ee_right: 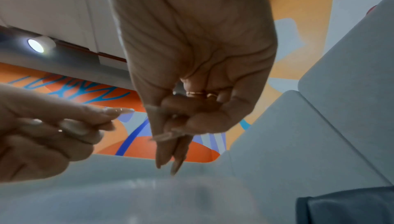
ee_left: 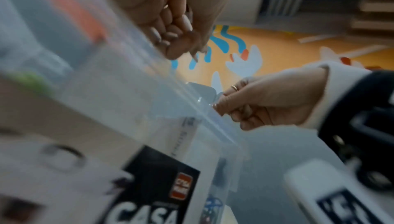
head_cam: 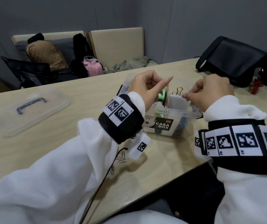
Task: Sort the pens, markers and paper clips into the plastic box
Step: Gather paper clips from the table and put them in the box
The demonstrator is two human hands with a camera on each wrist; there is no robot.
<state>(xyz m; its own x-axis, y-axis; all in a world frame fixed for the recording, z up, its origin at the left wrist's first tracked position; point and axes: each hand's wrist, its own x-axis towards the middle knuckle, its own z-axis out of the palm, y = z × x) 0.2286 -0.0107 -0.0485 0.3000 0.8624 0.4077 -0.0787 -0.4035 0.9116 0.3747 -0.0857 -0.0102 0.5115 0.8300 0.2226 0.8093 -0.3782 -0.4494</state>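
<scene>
Hands are held over the clear plastic box (head_cam: pixel 166 118) on the desk (head_cam: pixel 81 88). The left hand (head_cam: pixel 147 85) is curled, one finger out; a hold cannot be told. A white sheet (head_cam: pixel 177 101) is pinched by the right hand (head_cam: pixel 213 89).

The clear, glossy plastic box (head_cam: pixel 175 113) with its matt black paper label (head_cam: pixel 161 125) stands on a pale, smooth wood-grain table (head_cam: pixel 84 88), shiny metal binder clips (head_cam: pixel 179 91) inside it, a clear plastic lid (head_cam: pixel 30 109) well left of it, and paper clips (head_cam: pixel 121 157) of thin wire near it.
</scene>
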